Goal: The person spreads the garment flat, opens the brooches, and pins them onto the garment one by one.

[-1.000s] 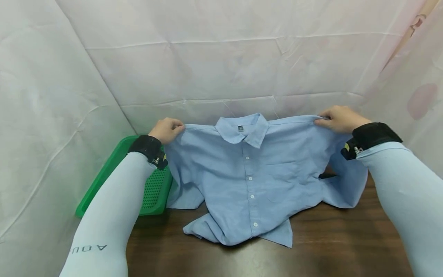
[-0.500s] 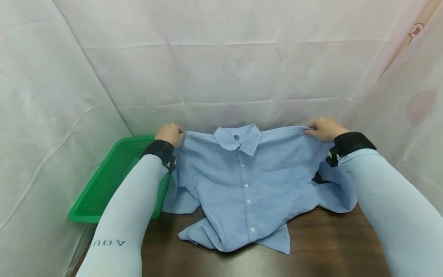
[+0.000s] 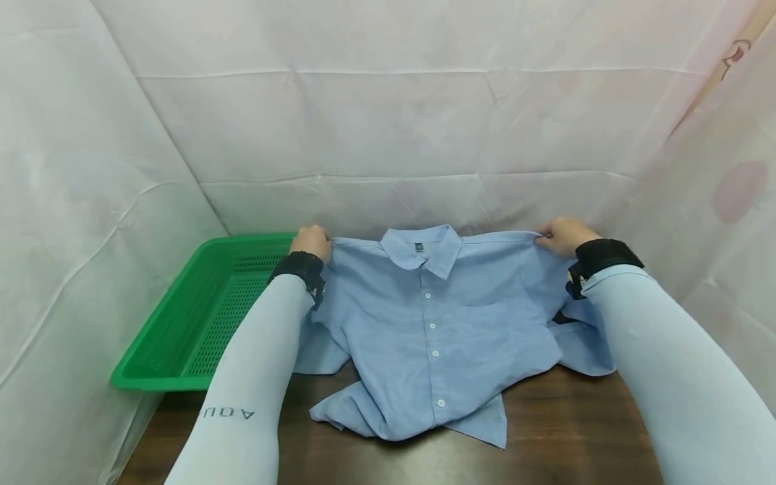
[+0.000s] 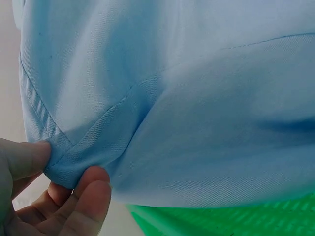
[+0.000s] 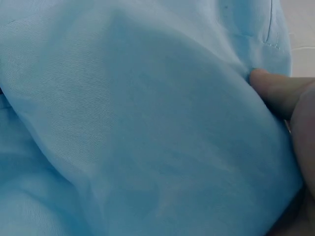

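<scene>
A light blue button-up shirt (image 3: 394, 323) lies front side up, its collar toward the back wall and its lower hem bunched and partly folded under. At the shoulder on the left side, my left hand (image 3: 312, 241) pinches the cloth. In the left wrist view, thumb and fingers of the left hand (image 4: 59, 196) grip a seamed corner of the shirt (image 4: 197, 123). The opposite shoulder is pinched by my right hand (image 3: 565, 236). The right wrist view has the thumb of the right hand (image 5: 290, 103) pressing on the shirt (image 5: 147, 128); its other fingers are mostly hidden.
Left of the shirt stands a green perforated plastic basket (image 3: 157, 337), partly behind my left forearm. Beneath everything is a dark brown wooden table (image 3: 564, 431). Pale sheeting (image 3: 388, 128) hangs as walls at the back and on both sides.
Both hands have come lower in the head view, drawing slightly closer together, and the shirt's collar and shoulders have come down with them. More of the basket shows now.
</scene>
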The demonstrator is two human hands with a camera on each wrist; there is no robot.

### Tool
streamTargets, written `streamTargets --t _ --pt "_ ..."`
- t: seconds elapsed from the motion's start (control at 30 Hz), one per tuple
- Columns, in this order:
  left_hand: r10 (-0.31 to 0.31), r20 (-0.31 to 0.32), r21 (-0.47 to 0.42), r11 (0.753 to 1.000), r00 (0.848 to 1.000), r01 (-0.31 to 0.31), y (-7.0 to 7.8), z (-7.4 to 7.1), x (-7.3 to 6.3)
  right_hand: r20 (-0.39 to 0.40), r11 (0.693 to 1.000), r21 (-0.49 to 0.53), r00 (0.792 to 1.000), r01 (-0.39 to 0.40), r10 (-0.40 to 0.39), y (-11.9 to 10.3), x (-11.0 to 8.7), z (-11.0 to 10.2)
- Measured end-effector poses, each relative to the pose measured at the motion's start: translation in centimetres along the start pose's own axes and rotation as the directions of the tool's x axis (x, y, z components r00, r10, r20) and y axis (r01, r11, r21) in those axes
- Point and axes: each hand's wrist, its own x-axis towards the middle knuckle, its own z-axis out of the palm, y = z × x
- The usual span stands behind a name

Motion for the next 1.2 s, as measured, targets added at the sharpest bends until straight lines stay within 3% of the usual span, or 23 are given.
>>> streamTargets --t 0.2,0.37,0.67,0.9,1.0,1.07,1.2 --pt "-0.028 -0.008 -0.011 1.0 1.0 0.028 -0.2 0.8 -0.1 -0.025 1.0 -0.027 1.0 -0.003 0.002 -1.0 -0.1 0.4" --pt "-0.035 -0.024 -0.028 0.999 0.999 0.034 -0.6 2.0 0.3 -0.066 0.997 -0.059 0.996 -0.057 0.053 -1.4 0.1 1.2" --pt "-0.027 0.022 -0.026 0.999 0.999 0.028 -1.6 4.5 0.8 -0.102 0.987 -0.079 0.986 -0.143 0.135 -0.6 0.6 3.6" --pt "-0.032 0.003 -0.017 0.999 0.999 0.032 -1.7 4.8 0.7 -0.108 0.983 -0.079 0.982 -0.163 0.154 -0.6 0.8 4.3" --pt "-0.01 0.088 0.014 1.0 0.996 0.008 -1.2 5.2 0.4 -0.118 0.982 -0.083 0.98 -0.171 0.161 -0.6 0.8 4.8" --pt "0.033 0.187 0.046 0.998 0.982 -0.042 -0.7 5.6 0.2 -0.155 0.981 -0.108 0.977 -0.163 0.146 -0.6 0.9 5.2" --pt "0.124 0.388 0.084 0.982 0.913 -0.168 0.6 6.6 -0.6 -0.274 0.971 -0.216 0.961 -0.107 0.045 -0.8 1.6 6.8"
